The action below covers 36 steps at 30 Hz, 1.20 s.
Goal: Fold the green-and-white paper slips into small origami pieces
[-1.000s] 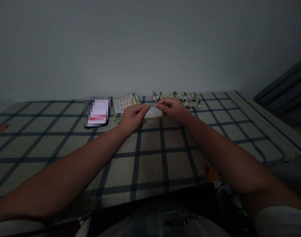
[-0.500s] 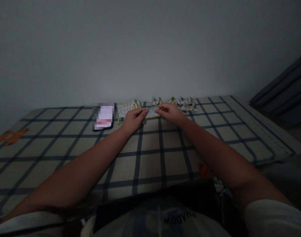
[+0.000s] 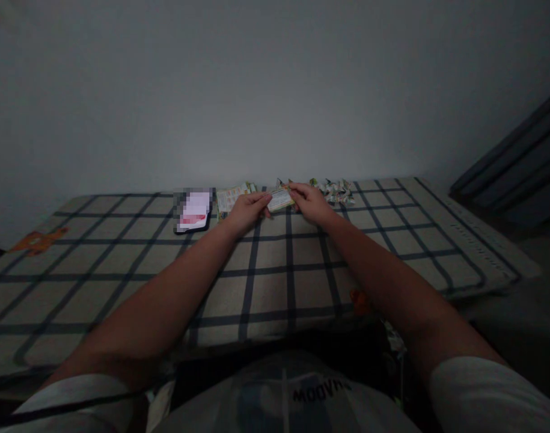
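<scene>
Between my two hands is a folded strip of printed paper (image 3: 281, 199), pale with green and yellow edges and small lettering. My left hand (image 3: 248, 211) pinches its left end, thumb on top. The right end is pinched by my right hand (image 3: 309, 201). Just behind and left of my left hand lies a stack of printed paper sheets (image 3: 232, 197), partly covered by that hand. Beyond my right hand sits a group of several small folded paper pieces (image 3: 338, 191) with pointed corners; my hand hides some of them.
A phone (image 3: 196, 210) with a lit, partly blurred screen lies left of the sheets. The checked cloth (image 3: 270, 282) covers the table up to the grey wall (image 3: 275, 90). A dark curtain (image 3: 518, 144) hangs at the right.
The folded paper has been raised a little off the cloth and tilted, its right end now higher. Both hands still grip its ends. The camera view has shifted slightly.
</scene>
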Tool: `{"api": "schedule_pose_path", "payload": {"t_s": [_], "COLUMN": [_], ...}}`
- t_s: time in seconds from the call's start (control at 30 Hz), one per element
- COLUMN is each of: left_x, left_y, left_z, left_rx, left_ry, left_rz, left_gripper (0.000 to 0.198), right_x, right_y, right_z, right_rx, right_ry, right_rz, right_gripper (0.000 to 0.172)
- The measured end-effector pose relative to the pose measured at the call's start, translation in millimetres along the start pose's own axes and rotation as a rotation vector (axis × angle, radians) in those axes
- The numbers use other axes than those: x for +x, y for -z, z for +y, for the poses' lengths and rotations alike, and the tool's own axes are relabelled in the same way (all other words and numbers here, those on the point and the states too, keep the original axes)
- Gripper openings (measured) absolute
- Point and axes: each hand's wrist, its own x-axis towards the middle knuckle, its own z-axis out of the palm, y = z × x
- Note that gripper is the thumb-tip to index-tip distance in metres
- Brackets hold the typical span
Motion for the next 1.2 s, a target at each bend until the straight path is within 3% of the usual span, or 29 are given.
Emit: {"api": "schedule_pose_path", "payload": {"t_s": [0.2,0.43,0.7,0.87,1.07,1.2], "left_x": [-12,-14,-12,-12,-7,-6], "left_y": [-4.1,0.5,-4.6,-3.6,-3.7,-3.4], "left_z": [-1,3,-5,-2,-6,-9], "left_rx": [-0.024,0.019,0.047,-0.01,-0.145,-0.19], "left_ry": [-0.046,-0.118,-0.066,-0.037,-0.026,-0.015], "left_rz": [0.058,0.127,0.023,0.06,0.032,0.045], "left_gripper": [0.046,0.046,0.038,0.036,0.03,0.029], "right_x": [1,-2,-3,-1,-1,-3], "right_y": [1,0,2,8,9,10], "right_z": [5,9,8,16,16,10], "right_rx": [-0.076,-0.002,-0.042,-0.018,-0.089,-0.163], "right_ry": [0.035,-0.028,0.025,0.064,0.172,0.222], "right_rz": [-0.004,-0.061,-0.023,0.015,-0.067,-0.048], "right_gripper": [0.035,0.049,0.047,0.047,0.059,0.059]}}
